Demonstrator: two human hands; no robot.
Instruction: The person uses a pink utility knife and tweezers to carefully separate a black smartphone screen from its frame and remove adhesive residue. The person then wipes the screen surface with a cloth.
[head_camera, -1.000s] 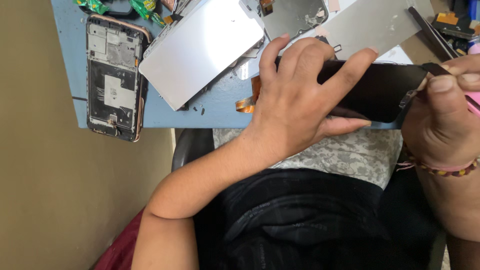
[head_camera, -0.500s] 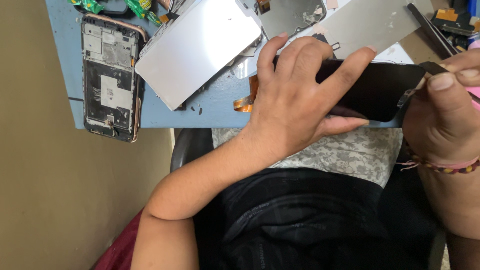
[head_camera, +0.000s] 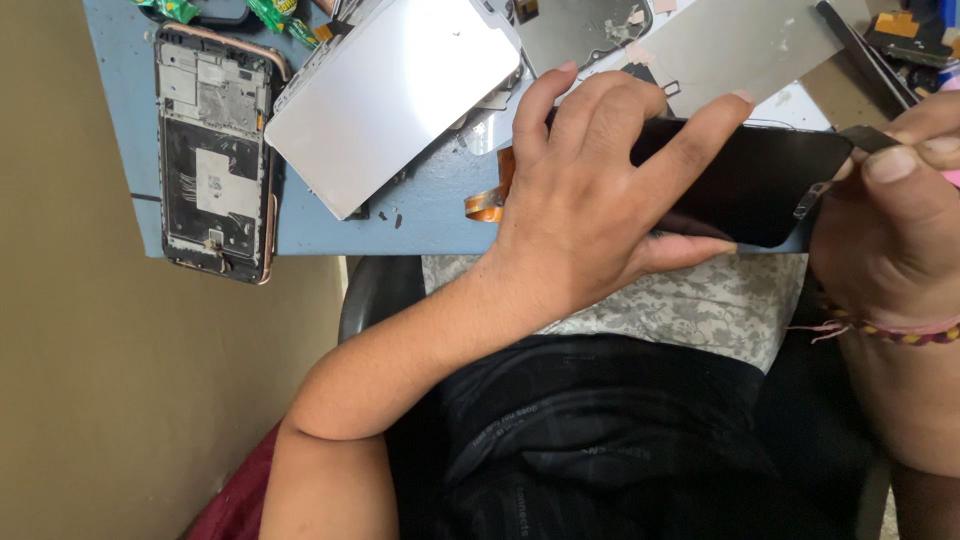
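My left hand (head_camera: 590, 210) grips a black phone screen panel (head_camera: 760, 185), fingers over its top face and thumb under its near edge, at the front edge of the blue work mat (head_camera: 430, 200). An orange flex cable (head_camera: 492, 195) curls out from under that hand. My right hand (head_camera: 890, 210), with a braided band on the wrist, pinches a thin dark tool (head_camera: 865, 138) whose tip meets the panel's right corner.
An opened phone frame (head_camera: 215, 165) with bare internals lies at the mat's left end. A silvery metal plate (head_camera: 395, 95) lies tilted beside it, and another grey plate (head_camera: 740, 45) sits behind. Small parts and tools clutter the far edge. My lap is below.
Both hands and the panel keep the same grip. The view has shifted slightly; nothing on the mat has moved.
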